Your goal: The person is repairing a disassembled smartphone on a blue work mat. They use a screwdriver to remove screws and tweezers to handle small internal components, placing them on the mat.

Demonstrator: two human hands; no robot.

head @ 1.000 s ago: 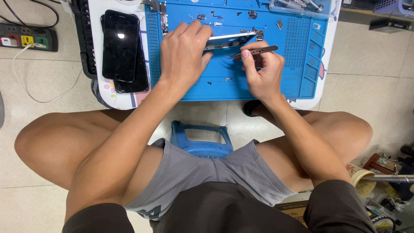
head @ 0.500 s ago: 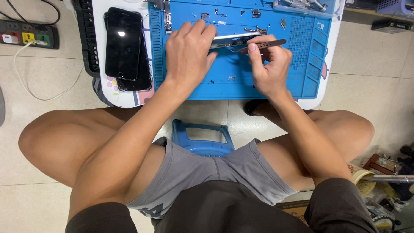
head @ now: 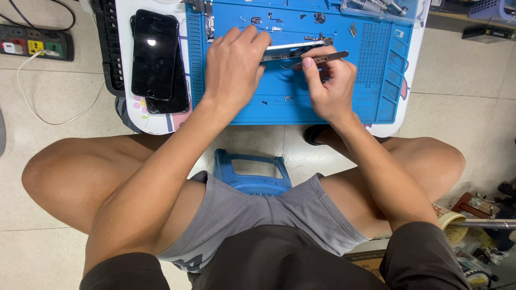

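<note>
Left of the blue silicone work mat [head: 387,64] lie stacked black phones [head: 156,56]; on it, the left hand [head: 234,67] grips an opened white phone body [head: 290,49], touching the right hand [head: 330,86] pinching metal tweezers [head: 322,57].

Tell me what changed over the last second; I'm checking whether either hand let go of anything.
Neither let go. The right hand turned its tweezers from slanting down toward the phone to lying nearly level. The left hand still steadies the opened phone on the blue mat. The dark phones stacked at the left lie as before.
</note>
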